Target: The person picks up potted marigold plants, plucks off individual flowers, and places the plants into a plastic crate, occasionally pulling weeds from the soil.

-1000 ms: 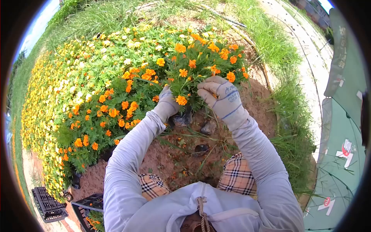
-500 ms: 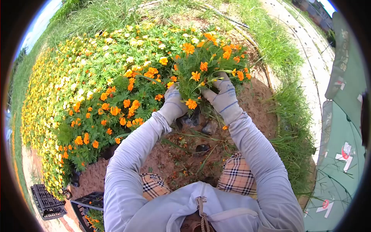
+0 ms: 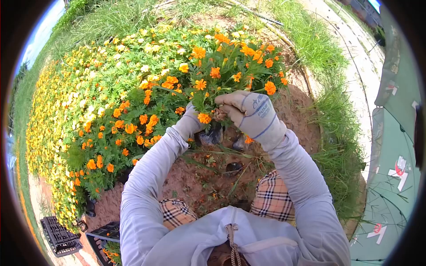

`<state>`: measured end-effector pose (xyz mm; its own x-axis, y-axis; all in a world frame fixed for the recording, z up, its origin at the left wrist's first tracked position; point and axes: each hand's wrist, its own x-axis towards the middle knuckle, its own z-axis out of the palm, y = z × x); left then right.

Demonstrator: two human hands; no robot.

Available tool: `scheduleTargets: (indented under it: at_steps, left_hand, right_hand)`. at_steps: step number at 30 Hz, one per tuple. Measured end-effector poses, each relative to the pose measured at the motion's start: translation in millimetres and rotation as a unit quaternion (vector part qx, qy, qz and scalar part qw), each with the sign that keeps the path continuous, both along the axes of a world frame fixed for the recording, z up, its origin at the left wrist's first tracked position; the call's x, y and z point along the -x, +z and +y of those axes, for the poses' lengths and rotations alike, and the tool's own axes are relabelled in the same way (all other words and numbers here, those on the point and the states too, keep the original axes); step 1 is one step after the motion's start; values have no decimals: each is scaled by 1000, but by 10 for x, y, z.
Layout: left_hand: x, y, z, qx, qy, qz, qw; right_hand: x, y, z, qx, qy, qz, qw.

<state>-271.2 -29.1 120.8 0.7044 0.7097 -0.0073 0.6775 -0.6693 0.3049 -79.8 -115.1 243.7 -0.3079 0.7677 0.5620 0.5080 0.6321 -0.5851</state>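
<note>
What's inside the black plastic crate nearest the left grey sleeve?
Orange flowers and green leaves show in that black plastic crate; the grey fabric sleeve hides whatever lies behind it.

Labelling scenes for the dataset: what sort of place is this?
Likely an outdoor flower nursery or growing plot: a dense bed of orange and yellow flowers, a black plastic plant bag on bare soil, and a black crate nearby.

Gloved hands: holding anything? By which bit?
Right hand apparently pinches a brownish clump by its upper right edge; left hand: can't tell, marigold leaves hide its fingertips.
</note>
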Motion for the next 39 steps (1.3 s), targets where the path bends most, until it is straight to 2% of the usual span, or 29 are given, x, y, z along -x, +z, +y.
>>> scheduleTargets:
  at_steps: [1,2,3,5,7,8,9,10,11,12,13,14,16,18,20,22,23,24,25,26,27,28,30,31,32,34,36,39]
  left_hand:
    - [5,-239,79,29,14,-50,998]
    - [9,-476,157,56,27,-100,993]
    - [-37,-210,7,1,15,-7,1000]
    - [-175,174,-172,-27,12,138,990]
    - [-193,103,-170,-6,30,127,991]
    - [-186,-7,-138,45,34,54,997]
    - [-180,-116,-106,95,36,-20,995]
    - [-131,-387,-24,186,32,-160,969]
    - [-64,-642,60,272,27,-296,916]
    - [-3,-572,89,247,-1,-285,926]
    - [60,-504,117,220,-28,-275,935]
    - [122,-431,140,193,-55,-267,943]
    - [132,5,30,424,-74,-370,823]
    - [188,367,-76,616,-85,-449,642]
    - [348,365,-65,649,-45,-496,574]
    - [546,118,49,550,43,-524,649]
    - [471,393,-64,543,35,-516,662]
    - [484,489,-110,541,32,-525,656]
    - [493,551,-142,540,27,-534,650]
    - [507,584,-148,538,22,-543,645]
    - [546,507,-99,483,47,-549,680]
    - [600,442,-70,501,11,-540,676]
    - [620,604,-155,528,-57,-524,666]
    - [724,547,-141,450,-70,-521,722]
    - [825,490,-141,365,-75,-515,772]
    - [1090,463,-390,179,-9,-485,856]
    - [1308,538,-760,49,92,-435,895]
    - [1904,717,-1521,-131,261,-303,907]
  right_hand:
    - [10,-106,18,-41,-60,-121,990]
    - [34,-106,10,-12,-72,-156,985]
    - [66,-108,2,17,-84,-192,978]
    - [109,-132,-3,56,-105,-270,956]
    - [147,-142,10,86,-99,-277,952]
    - [152,-144,17,100,-97,-279,950]
    - [134,-221,32,57,-94,-263,959]
    - [113,-230,45,113,-56,-193,973]
    - [93,-233,53,169,-17,-122,978]
    - [76,-214,58,222,24,-50,974]
    - [53,-157,20,393,119,88,908]
    - [11,-17,-39,460,187,87,864]
    - [-72,238,-151,580,319,76,745]
    - [-11,141,-219,570,288,-1,770]
    - [-1,40,-171,518,281,-37,807]
    - [-103,-22,-61,426,293,-29,856]
    - [-130,-25,-30,444,250,68,858]
    - [-164,-25,2,460,203,164,849]
    - [-205,-86,100,401,124,149,895]
    - [-239,-213,195,338,101,172,920]
    - [-241,-255,232,336,82,199,917]
    - [-229,-287,251,335,64,226,912]
    - [-149,-363,223,267,42,195,943]
    - [-61,-395,207,234,45,176,955]
    - [-9,-444,206,259,55,152,952]
    - [53,-622,219,292,86,79,949]
    - [89,-875,245,321,91,19,943]
    - [97,-1128,371,301,126,-51,944]
